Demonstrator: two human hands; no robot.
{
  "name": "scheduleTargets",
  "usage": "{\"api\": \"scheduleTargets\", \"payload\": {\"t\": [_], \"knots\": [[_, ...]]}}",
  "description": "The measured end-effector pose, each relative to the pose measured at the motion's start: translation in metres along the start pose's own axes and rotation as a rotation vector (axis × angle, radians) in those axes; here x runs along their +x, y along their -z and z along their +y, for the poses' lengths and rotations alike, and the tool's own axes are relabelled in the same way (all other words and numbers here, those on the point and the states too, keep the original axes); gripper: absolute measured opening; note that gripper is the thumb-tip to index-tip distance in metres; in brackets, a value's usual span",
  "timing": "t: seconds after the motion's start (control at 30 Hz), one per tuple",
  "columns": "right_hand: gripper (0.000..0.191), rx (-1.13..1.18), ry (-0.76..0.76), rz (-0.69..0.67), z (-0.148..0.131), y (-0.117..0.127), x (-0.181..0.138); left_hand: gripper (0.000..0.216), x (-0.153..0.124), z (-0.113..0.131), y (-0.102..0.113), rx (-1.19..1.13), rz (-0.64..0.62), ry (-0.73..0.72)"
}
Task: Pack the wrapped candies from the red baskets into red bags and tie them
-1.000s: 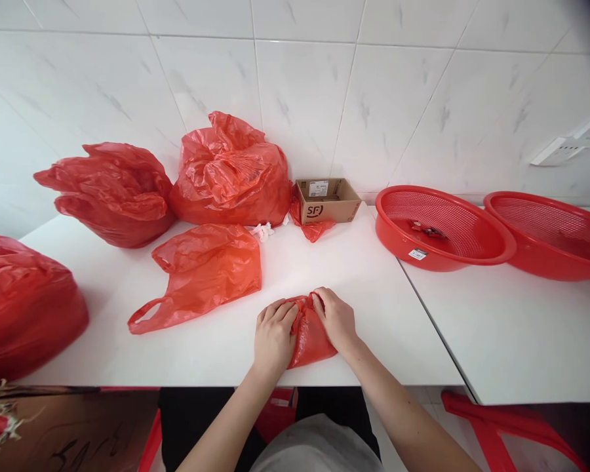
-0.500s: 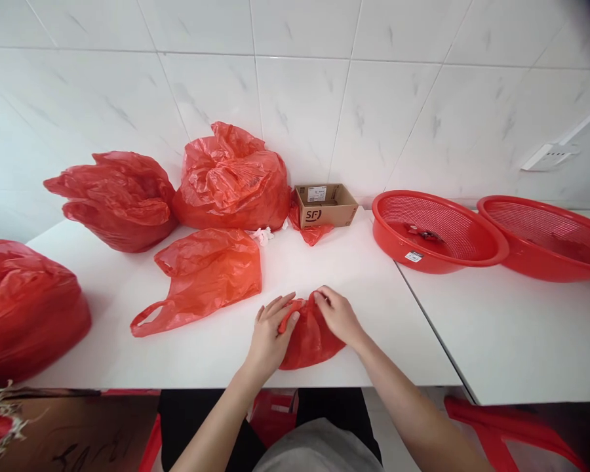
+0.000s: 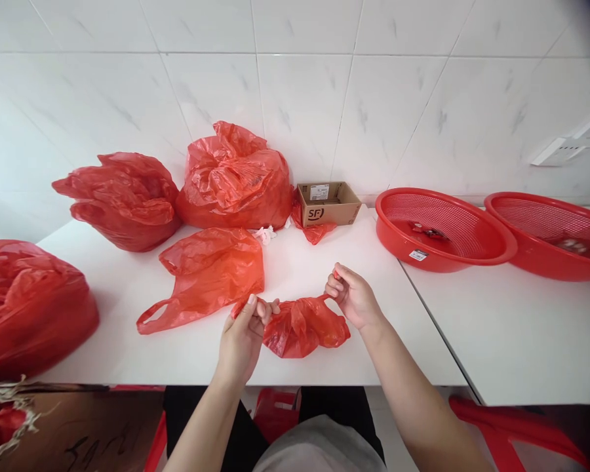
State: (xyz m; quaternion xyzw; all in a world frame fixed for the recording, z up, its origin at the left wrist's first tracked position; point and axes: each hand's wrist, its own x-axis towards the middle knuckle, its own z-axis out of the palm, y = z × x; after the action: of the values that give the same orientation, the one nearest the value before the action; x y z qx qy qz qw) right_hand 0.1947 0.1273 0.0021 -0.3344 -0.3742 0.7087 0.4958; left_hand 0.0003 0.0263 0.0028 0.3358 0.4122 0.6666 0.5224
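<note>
A small filled red plastic bag (image 3: 305,326) lies on the white table (image 3: 324,262) near its front edge. My left hand (image 3: 243,331) pinches the bag's left handle, and my right hand (image 3: 353,298) pinches the right handle. Both handles are pulled outward, away from each other. What is inside the bag is hidden.
A flat empty red bag (image 3: 209,275) lies just left of my hands. Full red bags (image 3: 233,177) (image 3: 122,200) (image 3: 27,308) stand at the back and left. A small cardboard box (image 3: 328,203) sits by the wall. Two red mesh basins (image 3: 442,229) (image 3: 555,233) stand at the right.
My hands were pressed together on top of the small bag. They have moved apart, each drawing a handle out sideways.
</note>
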Motion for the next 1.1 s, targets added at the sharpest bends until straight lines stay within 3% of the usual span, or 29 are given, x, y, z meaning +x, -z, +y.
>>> {"api": "scheduleTargets", "payload": {"t": [0.1, 0.23, 0.33, 0.4, 0.47, 0.53, 0.63, 0.7, 0.8, 0.9, 1.0, 1.1], "knots": [[0.031, -0.229, 0.154, -0.134, -0.019, -0.015, -0.002, 0.025, 0.01, 0.013, -0.008, 0.089, -0.057, 0.064], [0.021, -0.699, 0.384, -0.41, -0.041, -0.054, -0.005, 0.018, 0.025, 0.022, -0.027, 0.264, -0.242, 0.205], [0.016, -0.873, 0.575, -0.38, -0.037, -0.07, -0.007, 0.025, 0.032, 0.018, -0.035, 0.253, -0.223, 0.182], [0.031, -0.91, 0.655, -0.245, -0.022, -0.069, -0.012, 0.033, 0.034, 0.014, -0.035, 0.204, -0.147, 0.134], [0.062, -0.973, 0.66, -0.11, 0.002, -0.059, -0.018, 0.034, 0.035, 0.011, -0.032, 0.143, -0.085, 0.117], [0.076, -1.096, 0.587, -0.075, 0.029, -0.043, -0.022, 0.031, 0.034, 0.009, -0.029, 0.078, -0.046, 0.127], [0.072, -1.275, 0.38, -0.172, 0.059, -0.016, -0.022, 0.031, 0.034, 0.007, -0.023, 0.0, 0.0, 0.13], [0.069, -1.307, 0.301, -0.228, 0.063, -0.001, -0.018, 0.032, 0.034, 0.004, -0.02, -0.021, 0.02, 0.115], [0.071, -1.171, 0.248, -0.338, 0.049, 0.009, -0.013, 0.032, 0.033, 0.003, -0.018, -0.001, 0.02, 0.062], [0.058, -0.827, 0.218, -0.425, 0.028, 0.0, -0.01, 0.033, 0.031, 0.009, -0.023, 0.103, -0.052, 0.019], [0.043, -0.474, 0.193, -0.382, 0.014, -0.023, -0.005, 0.032, 0.029, 0.017, -0.032, 0.241, -0.173, 0.022], [0.036, -0.166, 0.124, -0.246, 0.0, -0.041, 0.001, 0.033, 0.029, 0.019, -0.033, 0.296, -0.214, 0.005]]}}
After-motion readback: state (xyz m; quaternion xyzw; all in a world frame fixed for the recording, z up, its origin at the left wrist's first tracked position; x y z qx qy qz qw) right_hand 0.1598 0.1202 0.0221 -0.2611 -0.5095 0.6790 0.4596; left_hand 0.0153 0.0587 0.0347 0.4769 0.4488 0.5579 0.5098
